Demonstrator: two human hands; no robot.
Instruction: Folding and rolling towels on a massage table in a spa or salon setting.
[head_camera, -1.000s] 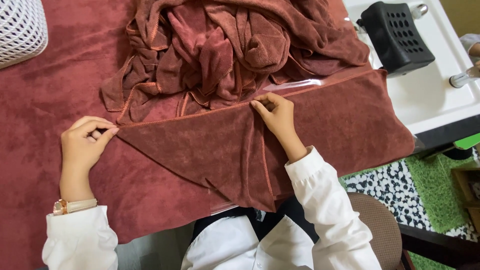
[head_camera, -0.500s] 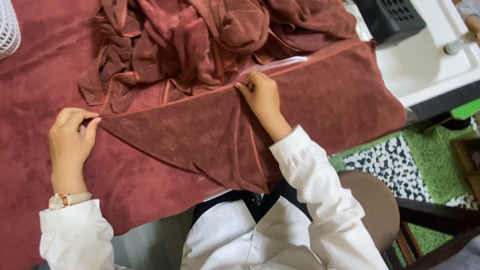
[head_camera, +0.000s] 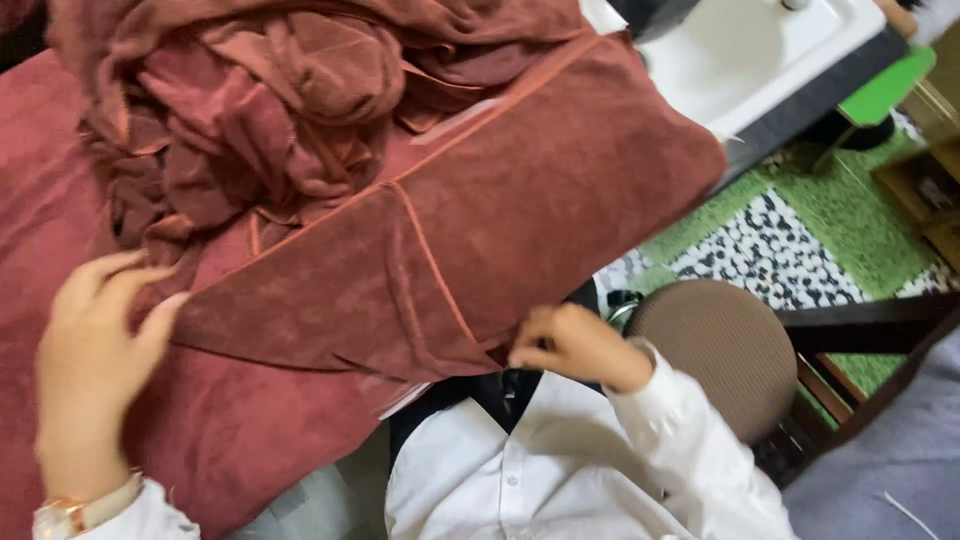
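I see the flat maroon terry towel (head_camera: 440, 250) lying across the middle of the frame, on a table draped in the same dark red cloth (head_camera: 40, 230). One fold looks made: a flap with a stitched hem lies doubled over the lower layer, its edge running diagonally down from the centre. I judge the folding about half done, since the piece is wide and its right end hangs past the table edge toward the upper right.

My left hand (head_camera: 95, 370), at lower left, pinches the towel's left corner between thumb and fingers, wrist bent upward, a gold-toned watch on the cuff. My right hand (head_camera: 570, 345), at lower centre, is clenched on the near edge of the towel, knuckles up, close to my white shirt.

Behind, in the upper left, a crumpled heap of maroon towels (head_camera: 260, 110) waits unfolded. A white sink (head_camera: 740, 60) sits at upper right, a round brown stool (head_camera: 715, 345) below it.
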